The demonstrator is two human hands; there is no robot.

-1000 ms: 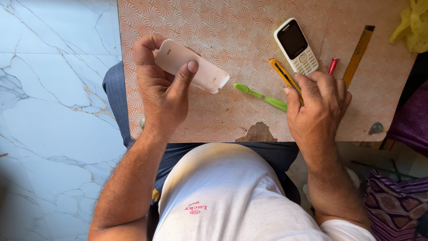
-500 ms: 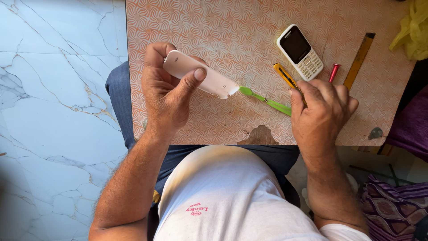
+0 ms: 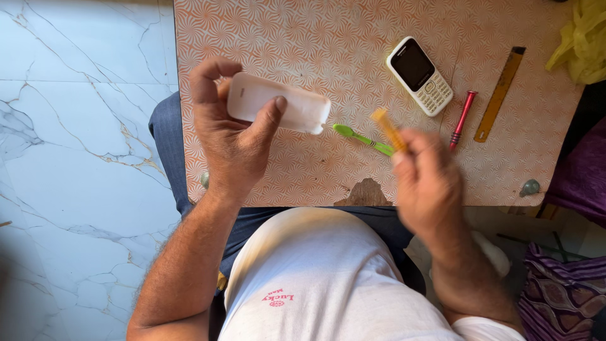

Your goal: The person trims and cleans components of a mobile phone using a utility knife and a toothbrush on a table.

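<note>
The white oblong case (image 3: 278, 104) sits above the near left part of the table (image 3: 265, 38), clamped in the left hand (image 3: 233, 142), thumb across its face and fingers curled behind its far end. The right hand (image 3: 426, 183), blurred, pinches a small orange tool (image 3: 387, 128) that points up and away. Between the hands a green tool (image 3: 363, 139) lies on the table, its tip just beside the case's right end. Farther right lie a white keypad phone (image 3: 420, 76), a red pen-like tool (image 3: 463, 118) and a yellow ruler (image 3: 500, 93), each apart.
</note>
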